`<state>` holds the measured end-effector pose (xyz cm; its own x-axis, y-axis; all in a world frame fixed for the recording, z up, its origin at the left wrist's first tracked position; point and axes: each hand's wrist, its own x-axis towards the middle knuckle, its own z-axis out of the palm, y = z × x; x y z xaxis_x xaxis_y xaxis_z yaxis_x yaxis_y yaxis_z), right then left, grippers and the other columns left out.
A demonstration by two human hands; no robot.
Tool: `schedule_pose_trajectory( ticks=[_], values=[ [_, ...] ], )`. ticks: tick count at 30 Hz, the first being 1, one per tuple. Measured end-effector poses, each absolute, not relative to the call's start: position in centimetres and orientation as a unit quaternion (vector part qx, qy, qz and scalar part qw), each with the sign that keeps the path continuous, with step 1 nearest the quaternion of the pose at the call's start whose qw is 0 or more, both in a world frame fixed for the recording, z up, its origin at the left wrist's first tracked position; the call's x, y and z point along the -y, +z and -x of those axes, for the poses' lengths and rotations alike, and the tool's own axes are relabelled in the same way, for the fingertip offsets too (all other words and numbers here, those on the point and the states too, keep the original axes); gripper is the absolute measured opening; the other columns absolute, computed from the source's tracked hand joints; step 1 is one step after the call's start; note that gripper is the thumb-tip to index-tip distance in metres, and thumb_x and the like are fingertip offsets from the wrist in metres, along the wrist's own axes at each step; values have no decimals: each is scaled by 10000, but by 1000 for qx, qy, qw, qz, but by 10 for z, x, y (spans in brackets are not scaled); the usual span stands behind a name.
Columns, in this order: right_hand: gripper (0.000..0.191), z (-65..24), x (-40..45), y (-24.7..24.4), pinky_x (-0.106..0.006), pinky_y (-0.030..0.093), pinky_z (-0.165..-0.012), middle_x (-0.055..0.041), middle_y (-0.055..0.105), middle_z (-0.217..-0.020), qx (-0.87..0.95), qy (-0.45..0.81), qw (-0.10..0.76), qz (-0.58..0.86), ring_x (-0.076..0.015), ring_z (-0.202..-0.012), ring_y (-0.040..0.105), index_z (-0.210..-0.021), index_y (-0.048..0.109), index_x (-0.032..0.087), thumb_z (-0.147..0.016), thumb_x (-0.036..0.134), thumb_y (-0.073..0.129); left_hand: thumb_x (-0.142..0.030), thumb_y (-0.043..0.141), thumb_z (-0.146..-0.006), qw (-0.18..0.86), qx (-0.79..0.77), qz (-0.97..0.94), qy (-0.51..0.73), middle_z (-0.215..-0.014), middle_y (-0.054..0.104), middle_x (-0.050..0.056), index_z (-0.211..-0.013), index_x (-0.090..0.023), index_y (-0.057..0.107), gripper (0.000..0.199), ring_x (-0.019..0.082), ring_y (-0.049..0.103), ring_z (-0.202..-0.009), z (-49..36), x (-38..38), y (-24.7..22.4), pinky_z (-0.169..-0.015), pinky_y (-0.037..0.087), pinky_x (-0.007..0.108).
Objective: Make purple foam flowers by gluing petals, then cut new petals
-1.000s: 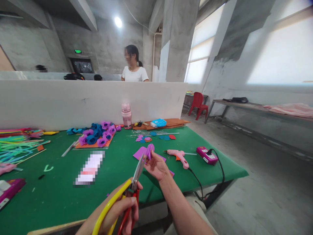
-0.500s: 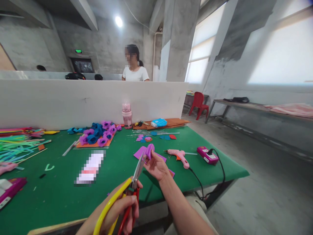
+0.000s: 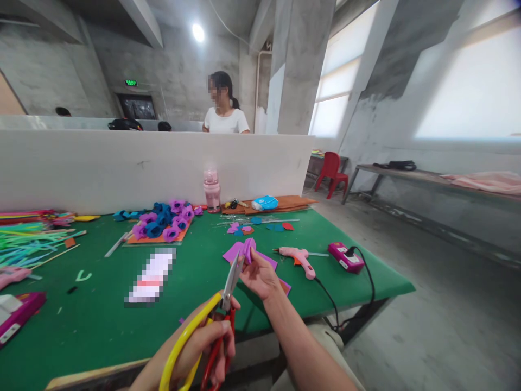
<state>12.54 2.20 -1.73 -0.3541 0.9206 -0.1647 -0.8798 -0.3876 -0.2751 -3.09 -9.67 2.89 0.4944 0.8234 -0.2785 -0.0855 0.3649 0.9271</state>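
My left hand [image 3: 203,342] is closed round the handles of a pair of scissors [image 3: 233,277], one handle yellow and one red. Its blades point up and away, with the tips at the lower edge of a folded purple sheet piece [image 3: 249,250]. Between thumb and fingers my right hand [image 3: 260,274] pinches that piece; whether it is foam or paper I cannot tell. Flat purple sheets [image 3: 233,253] lie on the table beneath and behind this hand. To the right of it rests a pink glue gun [image 3: 296,256].
Purple and blue flowers [image 3: 163,222] lie on an orange sheet on the green table [image 3: 195,277]. Cut petals [image 3: 240,229], thin wires and a pink bottle [image 3: 212,193] are farther back. A magenta power box [image 3: 345,257] with a cord sits right. Across the white partition [image 3: 163,168] stands a person.
The purple piece has turned slightly in my right hand and its folds now show more. The scissors have shifted a little to the right, their blades closer together.
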Motion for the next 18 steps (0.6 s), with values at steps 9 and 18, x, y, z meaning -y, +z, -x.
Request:
schedule_pose_trajectory(
  ticks=[9,18],
  values=[
    [168,-121,-21,-14,-270,497,-694,33,653,-580,37,813,556,167,-98,-579,608,-637,613,177,-802,154,632,-321,463,-819,724,-381,-475,324,-613,630,37,-1191,-187,450,395,131,543,-338,31,95,32,-315,382,178],
    [170,-120,-19,-10,-268,501,-678,27,656,-571,24,813,558,163,-98,-566,611,-644,610,165,-813,152,621,-318,451,-820,722,-390,-474,318,-622,623,34,-1171,-191,464,374,129,531,-329,32,94,33,-308,364,181]
  ],
)
